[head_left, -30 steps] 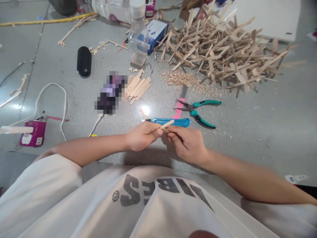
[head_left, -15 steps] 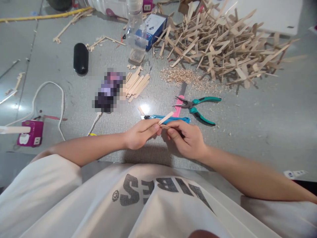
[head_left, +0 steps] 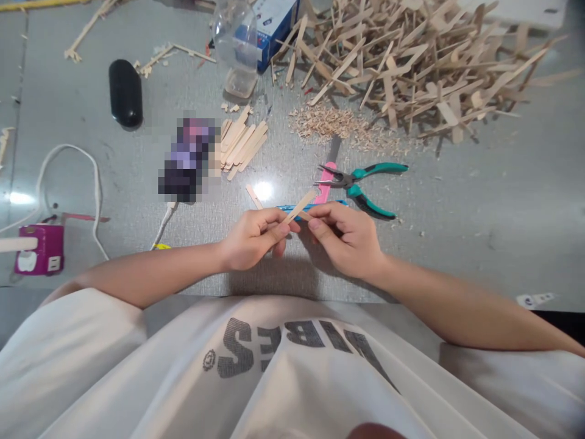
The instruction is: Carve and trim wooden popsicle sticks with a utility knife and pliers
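Note:
My left hand (head_left: 256, 238) pinches a flat wooden stick (head_left: 301, 205) that slants up to the right. Between the thumb and fingers of my right hand (head_left: 347, 239) is another stick (head_left: 305, 216), mostly hidden, its end meeting the first one. Just beyond my fingers lies a blue cutter (head_left: 287, 208), partly covered by the hands. A loose stick (head_left: 253, 197) rests by its left end. Pliers with green handles (head_left: 354, 180) lie open across a pink-handled knife (head_left: 325, 183), beyond my right hand.
A small stack of sticks (head_left: 242, 146) lies beside a phone (head_left: 187, 158). Farther back are a large stick pile (head_left: 411, 73), wood shavings (head_left: 333, 125), a clear container (head_left: 240, 82), a blue box (head_left: 274, 30) and a black case (head_left: 125, 93). A purple adapter (head_left: 40, 249) sits left.
The view has shifted, so the table items appear higher and farther left. The stick in my left hand now shows more of its length, crossing the tip of the right-hand stick.

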Demonstrator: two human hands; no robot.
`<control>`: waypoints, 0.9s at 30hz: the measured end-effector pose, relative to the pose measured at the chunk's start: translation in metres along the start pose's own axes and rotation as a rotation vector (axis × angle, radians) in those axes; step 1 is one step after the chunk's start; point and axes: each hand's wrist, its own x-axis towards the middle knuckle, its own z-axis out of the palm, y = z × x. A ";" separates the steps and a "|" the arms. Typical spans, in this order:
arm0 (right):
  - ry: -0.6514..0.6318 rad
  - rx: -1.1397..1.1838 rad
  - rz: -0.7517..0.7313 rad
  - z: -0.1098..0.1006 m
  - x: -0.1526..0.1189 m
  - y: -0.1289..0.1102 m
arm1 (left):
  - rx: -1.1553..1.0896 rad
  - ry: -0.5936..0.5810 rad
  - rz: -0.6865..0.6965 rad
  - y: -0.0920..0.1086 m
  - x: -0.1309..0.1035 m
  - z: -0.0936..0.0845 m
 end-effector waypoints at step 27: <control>-0.104 0.025 -0.086 0.001 -0.004 0.005 | -0.042 -0.035 -0.015 0.008 0.007 -0.004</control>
